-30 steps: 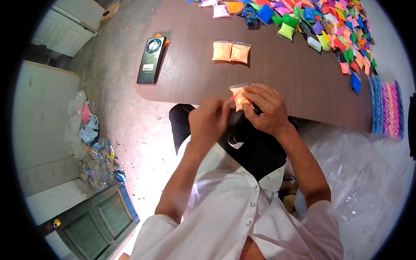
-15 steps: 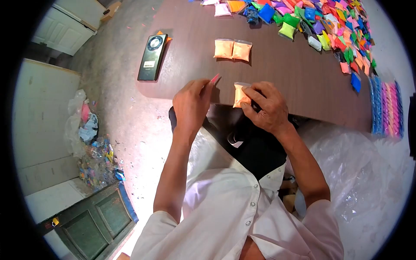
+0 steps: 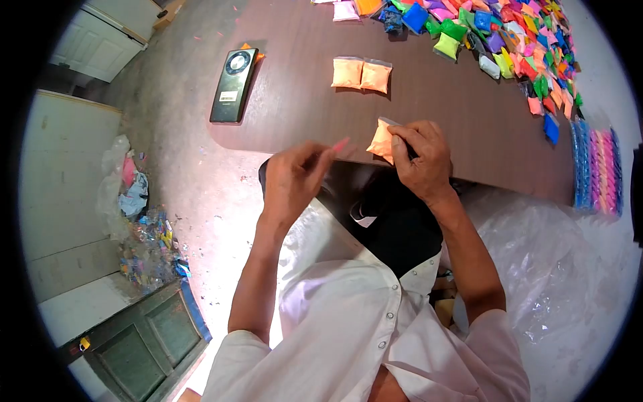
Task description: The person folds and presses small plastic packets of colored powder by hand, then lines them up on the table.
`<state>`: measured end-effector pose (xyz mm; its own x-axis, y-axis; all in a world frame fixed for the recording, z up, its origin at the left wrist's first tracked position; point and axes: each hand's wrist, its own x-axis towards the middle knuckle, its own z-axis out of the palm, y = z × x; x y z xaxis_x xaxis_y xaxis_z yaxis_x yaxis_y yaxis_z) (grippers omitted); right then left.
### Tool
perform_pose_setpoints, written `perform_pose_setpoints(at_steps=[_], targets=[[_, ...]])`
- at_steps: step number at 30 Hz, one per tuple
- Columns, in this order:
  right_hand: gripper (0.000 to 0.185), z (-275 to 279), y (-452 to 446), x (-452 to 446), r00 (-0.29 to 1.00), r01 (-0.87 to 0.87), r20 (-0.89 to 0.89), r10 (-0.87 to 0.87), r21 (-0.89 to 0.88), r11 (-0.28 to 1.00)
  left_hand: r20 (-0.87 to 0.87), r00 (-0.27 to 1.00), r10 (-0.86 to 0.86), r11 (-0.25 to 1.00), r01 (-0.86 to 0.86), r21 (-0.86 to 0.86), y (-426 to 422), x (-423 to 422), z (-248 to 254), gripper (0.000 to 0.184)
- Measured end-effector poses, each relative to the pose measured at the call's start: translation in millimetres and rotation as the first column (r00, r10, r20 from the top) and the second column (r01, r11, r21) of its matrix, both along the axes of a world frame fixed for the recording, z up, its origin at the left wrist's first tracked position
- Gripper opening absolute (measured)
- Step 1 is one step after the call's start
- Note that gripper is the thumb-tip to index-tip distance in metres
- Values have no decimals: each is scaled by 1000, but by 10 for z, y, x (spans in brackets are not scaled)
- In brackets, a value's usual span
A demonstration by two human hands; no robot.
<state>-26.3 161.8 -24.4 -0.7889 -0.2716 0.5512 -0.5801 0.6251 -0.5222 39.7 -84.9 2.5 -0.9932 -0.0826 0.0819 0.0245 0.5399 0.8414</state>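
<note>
My right hand (image 3: 424, 161) pinches a small clear packet of orange filling (image 3: 381, 142) between thumb and fingers, near the table's front edge. The packet is tilted, and my fingers cover its right side. To its left, my left hand (image 3: 295, 175) is closed on a thin pink-red strip (image 3: 341, 145). The strip sticks out of the fingertips towards the packet and is smeared by motion, so its kind is unclear. The two hands are apart. Beyond them, two orange packets (image 3: 362, 74) lie side by side on the brown table (image 3: 288, 94).
A dark phone (image 3: 231, 87) lies at the table's left, with something orange under its edge. A heap of colourful packets (image 3: 495, 40) covers the far right. Twisted blue and pink packs (image 3: 596, 167) stand at the right edge. Clear plastic sheeting (image 3: 536, 261) hangs below.
The orange packet has tilted and moved slightly right and up with my right hand. My left hand has lowered a little, and the strip has moved down with it.
</note>
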Motion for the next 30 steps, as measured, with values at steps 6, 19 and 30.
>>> perform_pose_setpoints(at_steps=[6, 19, 30], targets=[[9, 61, -27, 2, 999, -1, 46, 3, -30, 1000, -28, 993, -119, 982, 113, -152, 18, 52, -67, 10], [13, 32, -45, -21, 1000, 0, 22, -1, 17, 1000, -311, 949, -38, 998, 20, -63, 548, 54, -254, 10], [9, -6, -74, -10, 999, 36, 14, -37, 37, 999, -368, 929, 32, 966, -123, -226, 679, 16, -210, 8]])
